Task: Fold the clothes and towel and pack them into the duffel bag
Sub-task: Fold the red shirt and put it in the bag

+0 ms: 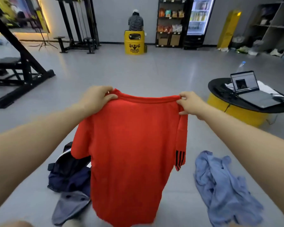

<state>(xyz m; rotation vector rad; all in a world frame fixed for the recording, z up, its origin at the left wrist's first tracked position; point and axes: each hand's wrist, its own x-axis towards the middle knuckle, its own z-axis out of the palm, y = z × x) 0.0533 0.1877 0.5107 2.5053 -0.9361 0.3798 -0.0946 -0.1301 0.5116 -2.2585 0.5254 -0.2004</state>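
A red T-shirt (131, 153) with black stripes on one sleeve hangs spread out in front of me. My left hand (95, 99) pinches its left shoulder and my right hand (189, 103) pinches its right shoulder, both held at chest height. On the floor below left lies a dark navy duffel bag (69, 174), partly hidden behind the shirt. A grey garment (69, 207) lies in front of the bag. A crumpled light blue cloth (223, 189) lies on the floor at the right.
A low round black-topped yellow table (236, 110) with an open laptop (251, 90) stands at the right. Black gym equipment (20, 69) stands at the left. A person sits on a yellow barrel (134, 43) by the far wall, beside snack shelves and a fridge.
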